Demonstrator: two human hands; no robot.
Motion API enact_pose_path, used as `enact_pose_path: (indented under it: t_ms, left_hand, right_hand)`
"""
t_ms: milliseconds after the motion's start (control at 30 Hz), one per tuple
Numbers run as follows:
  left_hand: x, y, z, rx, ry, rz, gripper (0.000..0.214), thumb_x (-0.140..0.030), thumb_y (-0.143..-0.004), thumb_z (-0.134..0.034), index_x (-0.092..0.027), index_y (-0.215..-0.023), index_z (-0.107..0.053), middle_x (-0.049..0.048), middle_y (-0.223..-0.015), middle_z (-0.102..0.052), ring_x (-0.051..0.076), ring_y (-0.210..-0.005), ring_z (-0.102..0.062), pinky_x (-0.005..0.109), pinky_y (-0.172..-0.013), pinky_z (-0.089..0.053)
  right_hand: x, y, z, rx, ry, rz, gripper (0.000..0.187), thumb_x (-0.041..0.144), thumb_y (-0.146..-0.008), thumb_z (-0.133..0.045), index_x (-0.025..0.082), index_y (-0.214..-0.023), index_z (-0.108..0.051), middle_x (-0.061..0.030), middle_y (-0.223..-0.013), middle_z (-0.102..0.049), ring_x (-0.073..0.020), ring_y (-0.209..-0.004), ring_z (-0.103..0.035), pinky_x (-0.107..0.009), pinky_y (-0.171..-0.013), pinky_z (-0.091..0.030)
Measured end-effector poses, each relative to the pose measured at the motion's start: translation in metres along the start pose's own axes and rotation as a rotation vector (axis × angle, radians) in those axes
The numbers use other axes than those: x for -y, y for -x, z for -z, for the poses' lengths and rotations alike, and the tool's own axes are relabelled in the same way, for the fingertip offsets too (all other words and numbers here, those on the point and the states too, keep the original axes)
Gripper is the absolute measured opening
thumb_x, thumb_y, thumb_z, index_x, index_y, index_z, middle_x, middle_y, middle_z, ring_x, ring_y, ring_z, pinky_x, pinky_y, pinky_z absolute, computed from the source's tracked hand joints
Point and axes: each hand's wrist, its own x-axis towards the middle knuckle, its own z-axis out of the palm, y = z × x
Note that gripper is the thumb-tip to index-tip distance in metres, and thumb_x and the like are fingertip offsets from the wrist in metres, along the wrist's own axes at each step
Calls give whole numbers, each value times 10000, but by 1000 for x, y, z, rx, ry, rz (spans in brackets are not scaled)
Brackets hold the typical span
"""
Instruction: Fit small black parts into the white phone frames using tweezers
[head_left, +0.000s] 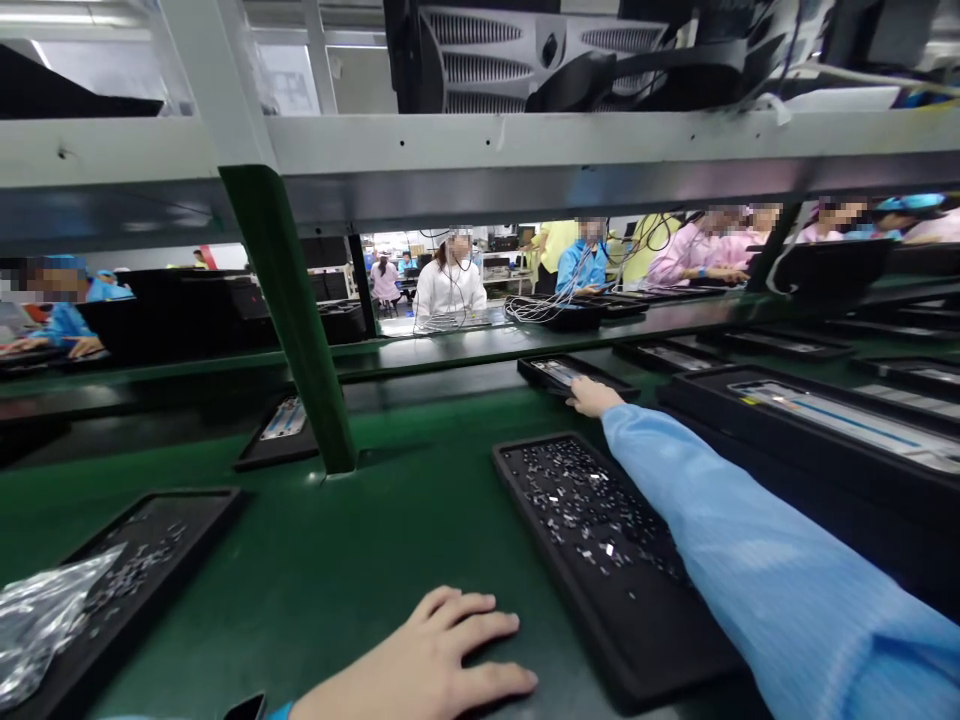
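My left hand lies on the green bench with its fingers spread, holding nothing. At the far side of the bench, my right hand reaches out to a small black tray. Its fingers are bent over the near rim of this tray, close to a silver panel-like part inside. The undersides of the fingers are hidden. Beneath my right forearm, in its blue sleeve, is a larger black tray scattered with many tiny dark and shiny pieces.
At the left, another black tray holds small pieces and a clear plastic bag. A green post rises from the bench. Stacked black trays with long panels stand at the right. A shelf crosses overhead; people sit beyond.
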Motion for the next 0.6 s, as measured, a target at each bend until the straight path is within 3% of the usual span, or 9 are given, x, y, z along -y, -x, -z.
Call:
enact_pose_path:
  t_ms: [133, 267, 433, 500, 600]
  left_hand:
    - [-7, 1, 14, 36, 187, 70, 336, -307, -898, -477, -274, -1232, -484, 44, -1320, -485, 221, -1219, -431, 345, -990, -380]
    - [-2, 2, 5, -32, 335, 143, 356, -204, -834, -518, -238, -1188, -526, 69, -1289, -497, 208, -1206, -431, 360, -1016, -353]
    - [32, 8, -22, -442, 336, 490, 200, -221, -849, -428, -184, -799, -618, 59, -904, -625, 188, -922, -550, 310, -847, -446]
    - [54, 14, -28, -612, 304, 661, 183, -247, -833, -453, -187, -727, -590, 35, -794, -605, 180, -824, -545, 295, -782, -447]
    - [86, 26, -29, -759, 264, 814, 200, -293, -844, -429, -180, -734, -552, 32, -757, -564, 179, -752, -519, 296, -709, -428]
  right_hand:
    - [29, -8, 12, -19, 27, 122, 350, 324, -887, -513, 131, -1179, -492, -104, -1175, -506, -210, -1006, -537, -413, -841, -467]
    - [76, 3, 30, -36, 42, 302, 359, 352, -890, -501, 130, -1172, -491, -102, -1161, -514, -206, -988, -541, -414, -840, -460]
    - [142, 47, 57, -54, 46, 566, 382, 377, -858, -534, 108, -1128, -511, -159, -1124, -529, -228, -951, -572, -315, -802, -447]
    - [165, 74, 69, -70, 45, 672, 381, 379, -854, -529, 118, -1129, -504, -160, -1136, -523, -235, -938, -580, -295, -772, -446]
    - [192, 121, 87, -90, 42, 818, 371, 370, -852, -518, 122, -1127, -491, -155, -1134, -527, -229, -890, -592, -292, -716, -451]
